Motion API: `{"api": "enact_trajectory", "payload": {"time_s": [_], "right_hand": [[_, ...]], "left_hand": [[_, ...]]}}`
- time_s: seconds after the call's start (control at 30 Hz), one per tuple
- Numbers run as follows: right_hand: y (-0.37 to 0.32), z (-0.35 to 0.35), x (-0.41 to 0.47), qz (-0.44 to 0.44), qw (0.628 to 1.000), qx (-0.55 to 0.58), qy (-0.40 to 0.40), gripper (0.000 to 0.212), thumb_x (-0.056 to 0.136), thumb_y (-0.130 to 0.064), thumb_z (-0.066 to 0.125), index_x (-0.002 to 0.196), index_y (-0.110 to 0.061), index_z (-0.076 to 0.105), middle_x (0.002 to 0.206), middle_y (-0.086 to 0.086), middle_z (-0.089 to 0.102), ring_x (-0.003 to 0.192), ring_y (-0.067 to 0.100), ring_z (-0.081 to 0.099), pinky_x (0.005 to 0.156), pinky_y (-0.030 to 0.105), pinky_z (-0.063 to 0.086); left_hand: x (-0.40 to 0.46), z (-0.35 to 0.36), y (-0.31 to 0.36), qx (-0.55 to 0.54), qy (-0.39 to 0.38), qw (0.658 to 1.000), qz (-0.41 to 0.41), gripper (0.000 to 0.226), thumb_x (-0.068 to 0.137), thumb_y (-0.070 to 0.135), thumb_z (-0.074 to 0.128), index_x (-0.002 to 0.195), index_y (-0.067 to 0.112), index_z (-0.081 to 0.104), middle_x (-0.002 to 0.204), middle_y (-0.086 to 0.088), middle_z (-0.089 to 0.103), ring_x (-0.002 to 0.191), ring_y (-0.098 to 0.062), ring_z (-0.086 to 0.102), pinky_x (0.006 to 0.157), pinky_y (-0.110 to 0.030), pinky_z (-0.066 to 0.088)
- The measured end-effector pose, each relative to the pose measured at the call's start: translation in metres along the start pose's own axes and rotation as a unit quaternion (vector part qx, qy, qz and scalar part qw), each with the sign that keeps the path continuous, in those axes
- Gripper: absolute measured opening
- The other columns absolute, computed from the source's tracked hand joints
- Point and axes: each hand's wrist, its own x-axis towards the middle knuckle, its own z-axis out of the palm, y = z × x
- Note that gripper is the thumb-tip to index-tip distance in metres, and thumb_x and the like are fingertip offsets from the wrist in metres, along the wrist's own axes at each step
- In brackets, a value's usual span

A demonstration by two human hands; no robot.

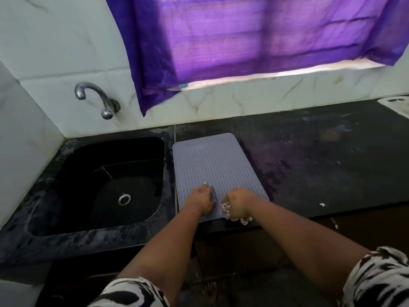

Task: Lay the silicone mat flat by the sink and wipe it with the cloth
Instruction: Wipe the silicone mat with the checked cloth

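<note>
A grey ribbed silicone mat (212,165) lies flat on the black counter, right beside the sink (106,182). My left hand (202,201) rests on the mat's near-left part, fingers pressed down on it, holding nothing. My right hand (240,203) is on the mat's near edge, closed around a bunched patterned cloth (225,207) that shows on both sides of the fist and touches the mat.
A chrome tap (95,98) juts from the tiled wall above the sink. A purple curtain (254,41) hangs over the window behind. The dark counter (321,165) stretches right, with a white object (396,105) at its far right corner.
</note>
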Motion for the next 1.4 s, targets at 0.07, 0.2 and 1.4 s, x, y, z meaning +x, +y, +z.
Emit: {"api": "enact_trajectory", "payload": {"time_s": [0.07, 0.2, 1.4], "right_hand": [[0.0, -0.013, 0.007, -0.007, 0.998, -0.008, -0.059, 0.042, 0.081, -0.018, 0.059, 0.122, -0.013, 0.06, 0.122, 0.011, 0.061, 0.106, 0.028, 0.06, 0.083, 0.031, 0.049], [0.012, -0.057, 0.029, -0.022, 0.996, 0.056, -0.062, 0.024, 0.083, -0.017, 0.06, 0.103, -0.006, 0.064, 0.104, 0.014, 0.062, 0.089, 0.026, 0.058, 0.074, 0.028, 0.044], [0.055, -0.13, 0.221, 0.057, 0.998, -0.012, -0.011, 0.037, 0.084, -0.034, 0.063, 0.116, -0.017, 0.066, 0.114, 0.007, 0.067, 0.101, 0.025, 0.062, 0.088, 0.034, 0.051]], "left_hand": [[0.004, -0.001, -0.001, -0.01, 0.021, 1.0, -0.006, 0.045, 0.097, 0.033, 0.046, 0.136, 0.01, 0.044, 0.147, -0.015, 0.04, 0.134, -0.03, 0.038, 0.11, -0.039, 0.034], [0.023, -0.021, -0.012, -0.046, 0.052, 0.997, -0.023, 0.035, 0.096, 0.033, 0.049, 0.123, 0.012, 0.054, 0.129, -0.015, 0.055, 0.121, -0.031, 0.049, 0.098, -0.038, 0.043], [0.248, -0.072, -0.055, -0.101, 0.057, 0.992, 0.041, 0.064, 0.098, 0.031, 0.04, 0.154, 0.011, 0.014, 0.163, -0.006, 0.004, 0.15, -0.024, 0.007, 0.123, -0.04, 0.008]]}}
